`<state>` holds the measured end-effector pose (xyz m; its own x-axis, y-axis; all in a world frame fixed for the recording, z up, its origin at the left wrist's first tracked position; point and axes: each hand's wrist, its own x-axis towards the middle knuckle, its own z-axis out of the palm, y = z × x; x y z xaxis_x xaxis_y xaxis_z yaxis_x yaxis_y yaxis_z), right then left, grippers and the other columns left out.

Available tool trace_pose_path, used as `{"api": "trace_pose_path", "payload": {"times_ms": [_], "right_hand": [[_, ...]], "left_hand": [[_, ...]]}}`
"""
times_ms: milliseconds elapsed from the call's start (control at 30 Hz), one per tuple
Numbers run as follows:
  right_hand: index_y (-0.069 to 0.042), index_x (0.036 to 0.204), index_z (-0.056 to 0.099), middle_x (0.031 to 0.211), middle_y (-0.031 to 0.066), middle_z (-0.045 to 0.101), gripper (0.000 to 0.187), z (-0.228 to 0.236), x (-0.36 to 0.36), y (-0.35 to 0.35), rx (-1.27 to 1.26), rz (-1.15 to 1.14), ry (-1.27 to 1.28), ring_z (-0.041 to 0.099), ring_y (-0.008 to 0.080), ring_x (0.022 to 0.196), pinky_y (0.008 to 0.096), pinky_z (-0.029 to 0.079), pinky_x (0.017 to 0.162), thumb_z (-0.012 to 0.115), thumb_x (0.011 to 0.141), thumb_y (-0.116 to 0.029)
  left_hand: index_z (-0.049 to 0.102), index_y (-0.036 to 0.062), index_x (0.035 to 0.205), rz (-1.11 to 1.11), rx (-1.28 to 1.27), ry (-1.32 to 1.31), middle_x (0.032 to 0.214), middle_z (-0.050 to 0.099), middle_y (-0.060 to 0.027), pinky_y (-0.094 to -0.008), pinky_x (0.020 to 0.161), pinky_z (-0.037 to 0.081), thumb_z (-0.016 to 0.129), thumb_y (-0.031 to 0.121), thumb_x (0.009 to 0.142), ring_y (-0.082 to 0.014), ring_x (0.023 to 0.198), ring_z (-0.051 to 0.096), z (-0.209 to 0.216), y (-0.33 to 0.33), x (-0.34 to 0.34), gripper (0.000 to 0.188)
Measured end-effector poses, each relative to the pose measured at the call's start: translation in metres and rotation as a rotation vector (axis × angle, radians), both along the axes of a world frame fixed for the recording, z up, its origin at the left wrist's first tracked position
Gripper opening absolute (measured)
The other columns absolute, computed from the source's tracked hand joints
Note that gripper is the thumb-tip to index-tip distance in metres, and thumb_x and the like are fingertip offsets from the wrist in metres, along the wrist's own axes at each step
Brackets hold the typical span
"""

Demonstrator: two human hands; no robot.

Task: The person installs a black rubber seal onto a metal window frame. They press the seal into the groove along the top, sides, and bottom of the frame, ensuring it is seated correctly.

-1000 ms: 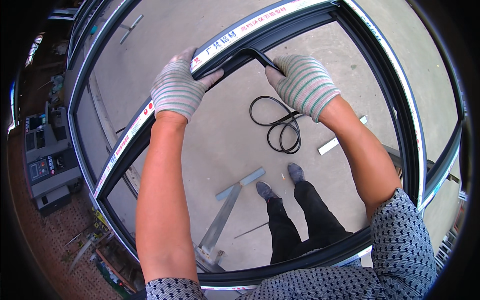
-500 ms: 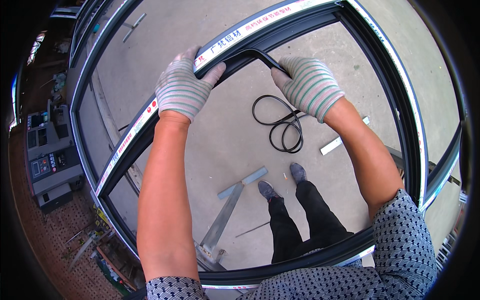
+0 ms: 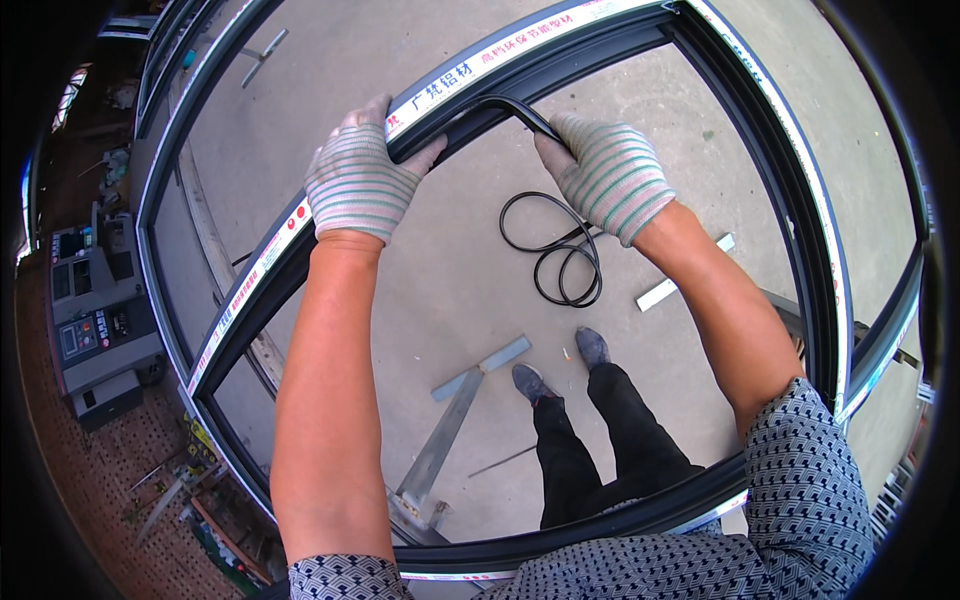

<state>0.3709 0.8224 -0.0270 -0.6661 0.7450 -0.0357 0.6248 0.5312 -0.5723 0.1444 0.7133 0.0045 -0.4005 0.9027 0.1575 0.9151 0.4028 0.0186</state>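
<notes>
1. Up along the far side of the window frame [image 3: 580, 50], got the left hand [image 3: 362, 182] curled over the rail, fingers across the white-taped edge, thumb out on the dark inner side.
2. Just right of that, got the right hand [image 3: 614, 178] closed pretty snugly on a bendy black strip [image 3: 521, 107], pinched between thumb and curled fingers.
3. Bends up off the rail beside the left thumb, then drops down to the right hand. Can't tell if pressed by that left thumb or not.
4. Through the frame opening, can see loose black loops [image 3: 566, 244] below the right hand, near a white bar [image 3: 657, 293] on the floor [image 3: 660, 390].
5. Closer in, can spot a grey metal stand [image 3: 440, 435] beside dark shoes [image 3: 592, 347].
6. Way off left, can make out a grey machine [image 3: 85, 335] with a control panel.
</notes>
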Motion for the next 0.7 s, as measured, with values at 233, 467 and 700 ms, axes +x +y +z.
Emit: {"api": "trace_pose_path", "payload": {"times_ms": [233,467,700], "right_hand": [[0.000,0.105,0.074,0.074,0.0198,0.071,0.035,0.001,0.001,0.005,0.003,0.032,-0.008,0.072,0.0385,0.070,0.0452,0.060,0.070,0.057,0.108,-0.031],[0.001,0.104,0.073,0.073,0.0198,0.070,0.038,0.010,-0.003,0.009,-0.036,0.046,-0.034,0.072,0.0375,0.070,0.0451,0.060,0.071,0.053,0.109,-0.031],[0.002,0.106,0.073,0.073,0.0196,0.071,0.036,0.001,-0.006,0.015,0.071,0.066,-0.015,0.073,0.0367,0.070,0.0454,0.060,0.070,0.054,0.109,-0.029]], "left_hand": [[0.068,0.0041,0.137,0.039,-0.076,-0.020,0.117,0.075,-0.0218,-0.0465,0.095,0.061,0.086,0.048,0.085,-0.0372,0.106,0.076,0.007,0.006,0.005,0.071],[0.064,0.0019,0.142,-0.014,-0.055,-0.054,0.123,0.073,-0.0237,-0.0449,0.098,0.060,0.085,0.052,0.087,-0.0361,0.112,0.075,0.005,0.027,0.018,0.077],[0.067,0.0018,0.137,-0.013,-0.061,0.013,0.117,0.074,-0.0238,-0.0466,0.094,0.061,0.085,0.050,0.088,-0.0386,0.106,0.076,0.002,0.034,0.023,0.071]]}}
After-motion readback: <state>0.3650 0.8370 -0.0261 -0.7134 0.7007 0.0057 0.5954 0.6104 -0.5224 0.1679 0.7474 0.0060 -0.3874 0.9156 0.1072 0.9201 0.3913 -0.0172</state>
